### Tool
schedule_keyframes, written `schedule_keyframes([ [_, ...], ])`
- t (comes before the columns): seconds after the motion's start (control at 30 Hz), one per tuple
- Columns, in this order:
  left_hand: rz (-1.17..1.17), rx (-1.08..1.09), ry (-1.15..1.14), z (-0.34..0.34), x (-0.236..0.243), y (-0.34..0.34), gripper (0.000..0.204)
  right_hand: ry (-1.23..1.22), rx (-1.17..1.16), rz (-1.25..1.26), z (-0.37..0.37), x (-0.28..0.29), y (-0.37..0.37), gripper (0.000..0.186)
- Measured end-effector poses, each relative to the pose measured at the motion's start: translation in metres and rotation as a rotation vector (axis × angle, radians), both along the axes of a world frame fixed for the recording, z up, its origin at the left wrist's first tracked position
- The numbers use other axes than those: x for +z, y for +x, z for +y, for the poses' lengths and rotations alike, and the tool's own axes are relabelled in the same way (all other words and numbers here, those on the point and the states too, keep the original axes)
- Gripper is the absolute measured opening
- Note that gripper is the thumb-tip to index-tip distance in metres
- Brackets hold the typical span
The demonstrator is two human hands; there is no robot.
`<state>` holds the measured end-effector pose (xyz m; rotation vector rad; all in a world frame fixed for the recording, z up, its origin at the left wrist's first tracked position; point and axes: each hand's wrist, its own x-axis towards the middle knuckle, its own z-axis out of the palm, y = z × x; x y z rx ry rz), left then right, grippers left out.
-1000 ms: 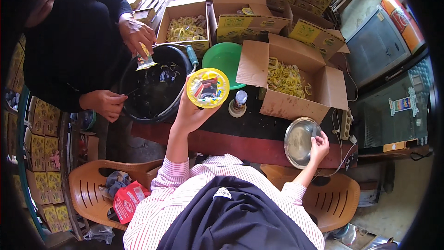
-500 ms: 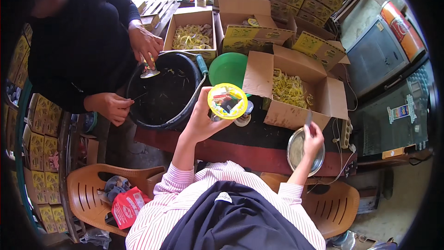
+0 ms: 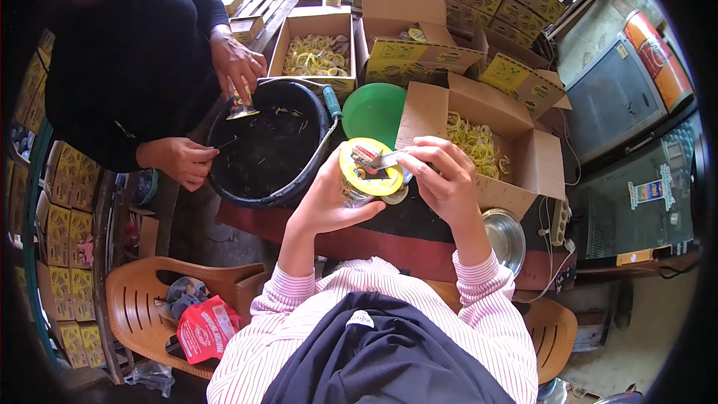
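Observation:
In front of my chest, my left hand [image 3: 323, 206] is wrapped round a clear plastic cup with a yellow-rimmed printed film lid [image 3: 374, 186], its top tilted toward me. My right hand [image 3: 449, 183] pinches a small flat metal blade [image 3: 390, 158], which lies against the lid. Whether the blade has gone through the film I cannot tell. A round metal bowl [image 3: 516, 243] stands right of my right forearm. Behind the cup, part of another small container is mostly hidden.
At the left, a person in black holds a similar cup [image 3: 243, 101] over a black bucket [image 3: 262, 150] of dark liquid. A green basin [image 3: 374, 112] stands beyond my hands. Cardboard boxes [image 3: 516, 135] with yellow ring-like strips [image 3: 473, 142] stand behind. A fridge [image 3: 636, 187] is at the right.
My right hand has come left and up from above the metal bowl, bringing the blade onto the cup's lid. My left hand still holds the cup in nearly the same place.

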<state>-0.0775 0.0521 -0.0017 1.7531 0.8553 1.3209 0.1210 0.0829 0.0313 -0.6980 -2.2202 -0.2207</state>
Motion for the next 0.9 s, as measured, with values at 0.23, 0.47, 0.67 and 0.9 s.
schedule_keyframes([
  [0.23, 0.038, 0.128, -0.026, 0.004, 0.002, 0.010, 0.064, 0.088, 0.011, -0.095, 0.009, 0.003, 0.005, 0.043],
  [0.47, 0.144, 0.107, 0.070, 0.016, 0.012, 0.015, 0.060, 0.096, -0.016, -0.015, 0.018, 0.001, 0.014, 0.052],
  [0.67, 0.229, 0.115, 0.092, 0.022, 0.017, 0.014, 0.060, 0.125, 0.000, 0.021, 0.027, -0.007, 0.015, 0.050],
  [0.9, 0.051, -0.032, -0.038, 0.028, 0.015, 0.012, 0.060, 0.129, 0.059, 0.066, 0.034, -0.010, 0.009, 0.048],
])
